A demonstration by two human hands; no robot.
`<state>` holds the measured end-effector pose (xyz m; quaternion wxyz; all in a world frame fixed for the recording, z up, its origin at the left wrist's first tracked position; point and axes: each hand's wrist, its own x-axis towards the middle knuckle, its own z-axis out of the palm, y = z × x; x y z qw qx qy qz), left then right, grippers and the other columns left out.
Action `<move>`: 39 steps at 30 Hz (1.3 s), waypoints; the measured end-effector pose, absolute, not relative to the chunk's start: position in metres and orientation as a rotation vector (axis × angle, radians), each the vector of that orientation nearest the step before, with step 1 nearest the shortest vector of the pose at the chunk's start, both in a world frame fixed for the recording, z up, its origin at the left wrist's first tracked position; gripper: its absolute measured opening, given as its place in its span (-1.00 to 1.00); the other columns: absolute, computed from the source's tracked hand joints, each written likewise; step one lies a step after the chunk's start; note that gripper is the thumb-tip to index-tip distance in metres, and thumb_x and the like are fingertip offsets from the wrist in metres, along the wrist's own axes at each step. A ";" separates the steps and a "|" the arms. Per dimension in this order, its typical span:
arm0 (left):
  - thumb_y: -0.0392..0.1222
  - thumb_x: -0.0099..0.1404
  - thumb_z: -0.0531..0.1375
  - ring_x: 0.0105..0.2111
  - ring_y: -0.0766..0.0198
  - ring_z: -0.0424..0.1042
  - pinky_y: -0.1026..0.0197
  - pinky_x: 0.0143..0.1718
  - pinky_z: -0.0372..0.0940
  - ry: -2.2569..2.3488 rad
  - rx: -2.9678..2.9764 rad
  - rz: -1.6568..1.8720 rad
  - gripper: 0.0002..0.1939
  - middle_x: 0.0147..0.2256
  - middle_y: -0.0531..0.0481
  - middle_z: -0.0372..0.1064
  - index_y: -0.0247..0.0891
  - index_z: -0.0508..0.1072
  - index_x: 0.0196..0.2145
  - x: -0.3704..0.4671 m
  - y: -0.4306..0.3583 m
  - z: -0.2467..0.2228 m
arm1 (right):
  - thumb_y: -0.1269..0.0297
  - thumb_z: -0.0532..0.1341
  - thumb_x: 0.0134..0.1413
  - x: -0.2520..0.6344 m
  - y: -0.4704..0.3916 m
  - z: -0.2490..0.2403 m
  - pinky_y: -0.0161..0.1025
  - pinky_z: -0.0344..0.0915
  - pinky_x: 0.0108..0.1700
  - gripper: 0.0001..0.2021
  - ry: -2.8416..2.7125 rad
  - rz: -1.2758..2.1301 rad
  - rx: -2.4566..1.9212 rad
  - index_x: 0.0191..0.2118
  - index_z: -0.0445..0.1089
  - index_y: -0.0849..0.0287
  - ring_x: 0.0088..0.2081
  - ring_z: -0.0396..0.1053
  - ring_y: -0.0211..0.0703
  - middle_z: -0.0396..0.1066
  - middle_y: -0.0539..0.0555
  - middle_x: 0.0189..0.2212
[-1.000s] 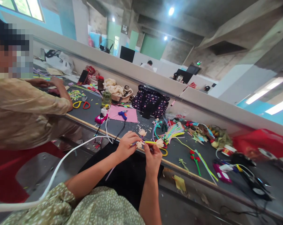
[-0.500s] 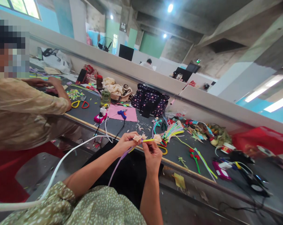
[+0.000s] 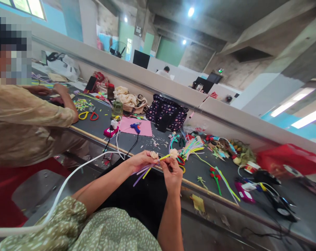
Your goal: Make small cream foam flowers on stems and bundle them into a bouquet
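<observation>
My left hand is closed on several fuzzy stems, purple and yellow, whose ends trail below it. A cream tuft shows at its fingertips. Close beside it, my right hand pinches a yellow stem that ends in a cream pompom-like flower. Both hands are over my lap at the table's front edge, fingertips nearly touching. Red and yellow scissors lie just behind my right hand.
A bundle of coloured stems lies behind the hands. A blue glue gun rests on pink paper. At left a person works at the table. A white cable crosses the left side. Red flowers lie right.
The stems under my left hand now fan out to the lower left, where one long purple stem hung before. The cream flower by my right hand has tilted and shifted slightly left.
</observation>
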<state>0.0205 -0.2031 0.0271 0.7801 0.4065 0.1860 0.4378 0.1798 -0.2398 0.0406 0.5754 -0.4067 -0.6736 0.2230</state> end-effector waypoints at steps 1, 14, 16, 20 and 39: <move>-0.33 -0.10 0.39 -0.46 0.38 0.33 0.30 -0.33 0.18 0.418 0.867 0.940 -0.82 -0.48 -0.01 0.38 -0.41 0.52 -0.47 0.021 -0.202 0.026 | 0.25 0.22 0.07 0.181 -0.239 0.040 -0.30 0.25 -0.30 -0.88 -1.574 0.548 -0.955 -0.40 0.41 0.17 -0.38 0.30 -0.23 0.33 0.01 -0.43; -0.40 -0.20 0.38 -0.51 0.30 0.41 0.22 -0.38 0.30 0.448 0.714 0.756 -0.76 -0.53 -0.04 0.44 -0.41 0.49 -0.48 0.019 -0.205 0.032 | 0.26 0.26 0.01 0.196 -0.227 0.038 -0.28 0.29 -0.35 -0.89 -1.710 0.790 -0.875 -0.35 0.49 0.16 -0.40 0.37 -0.21 0.46 0.04 -0.42; -0.41 -0.19 0.36 -0.52 0.30 0.41 0.20 -0.38 0.31 0.404 0.672 0.697 -0.78 -0.55 -0.04 0.43 -0.43 0.49 -0.48 0.020 -0.204 0.027 | 0.27 0.24 0.02 0.194 -0.228 0.043 -0.27 0.31 -0.33 -0.89 -1.759 0.800 -0.811 -0.35 0.49 0.16 -0.37 0.39 -0.19 0.46 0.05 -0.40; -0.37 -0.09 0.35 -0.53 0.33 0.40 0.22 -0.39 0.30 0.373 0.637 0.639 -0.80 -0.52 -0.05 0.43 -0.44 0.50 -0.42 0.021 -0.203 0.023 | 0.23 0.22 0.04 0.190 -0.232 0.045 -0.26 0.33 -0.35 -0.85 -1.719 0.848 -0.884 -0.35 0.46 0.20 -0.40 0.40 -0.18 0.46 0.06 -0.44; -0.16 0.27 0.13 -0.24 0.17 0.23 0.11 -0.18 0.13 1.365 2.381 1.363 -0.84 -0.32 -0.08 0.34 -0.22 0.50 -0.31 0.014 -0.248 0.052 | 0.09 0.24 -0.02 0.167 -0.233 0.023 -0.34 0.23 -0.42 -0.72 -1.396 0.738 -1.140 -0.42 0.39 0.25 -0.52 0.25 -0.29 0.35 -0.02 -0.55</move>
